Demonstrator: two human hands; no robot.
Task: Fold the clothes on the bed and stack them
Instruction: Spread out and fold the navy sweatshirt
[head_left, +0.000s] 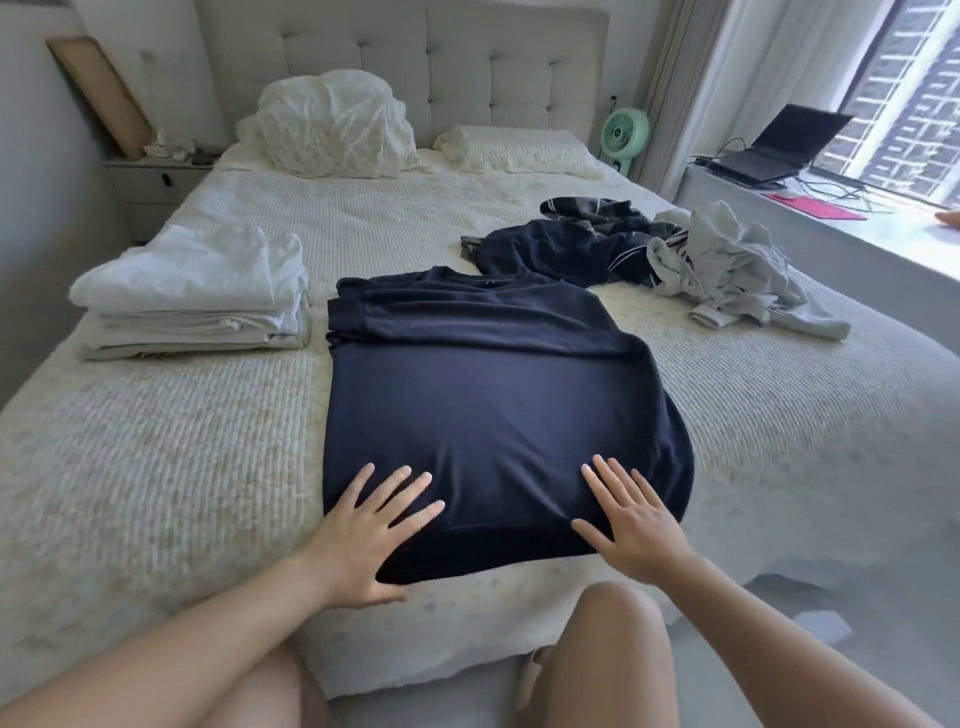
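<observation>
A dark navy T-shirt (488, 395) lies flat on the bed (156, 467), its left sleeve folded inward and its collar pointing toward the headboard. My left hand (371, 530) rests flat with spread fingers on the shirt's near left hem. My right hand (631, 514) presses flat on the near right hem. A stack of folded white clothes (195, 296) sits to the left of the shirt. Unfolded dark garments (566, 249) and a crumpled grey garment (727, 265) lie in a heap at the right.
Two pillows (332, 130) lean at the tufted headboard. A nightstand (156, 182) stands at the left. A green fan (625, 132), a laptop (774, 150) and cables sit by the window ledge at the right. My knees are at the bed's near edge.
</observation>
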